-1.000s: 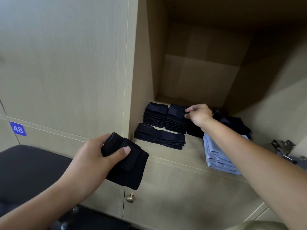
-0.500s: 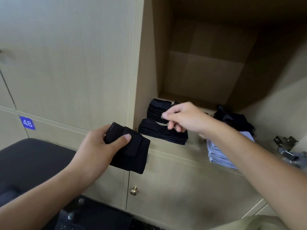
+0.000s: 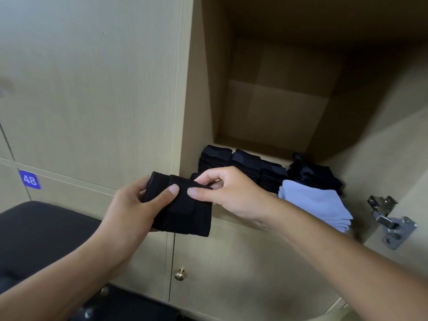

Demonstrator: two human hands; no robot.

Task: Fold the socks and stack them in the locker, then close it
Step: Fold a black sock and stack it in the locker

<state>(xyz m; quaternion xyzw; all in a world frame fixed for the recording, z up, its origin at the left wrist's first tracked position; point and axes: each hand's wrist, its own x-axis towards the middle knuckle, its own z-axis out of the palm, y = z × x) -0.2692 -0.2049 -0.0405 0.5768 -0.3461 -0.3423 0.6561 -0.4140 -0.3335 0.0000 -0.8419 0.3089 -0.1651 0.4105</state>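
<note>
A folded black sock bundle (image 3: 185, 209) is held in front of the open locker's (image 3: 273, 107) lower edge. My left hand (image 3: 136, 205) grips its left side, thumb on top. My right hand (image 3: 229, 193) pinches its upper right edge with thumb and fingers. Inside the locker, stacks of folded dark socks (image 3: 245, 163) stand in a row at the back. A loose dark pile (image 3: 317, 172) lies at the back right, and folded light blue socks (image 3: 317, 202) lie in front of it.
The locker door's metal hinge (image 3: 391, 221) sticks out at the right. A closed door with a brass knob (image 3: 180, 273) is below. A blue label 48 (image 3: 29, 179) marks the left panel. A black padded seat (image 3: 41, 237) sits at lower left.
My right hand has pulled back out of the locker from the dark stacks and taken hold of the bundle's right edge. My left hand has raised the bundle toward the locker.
</note>
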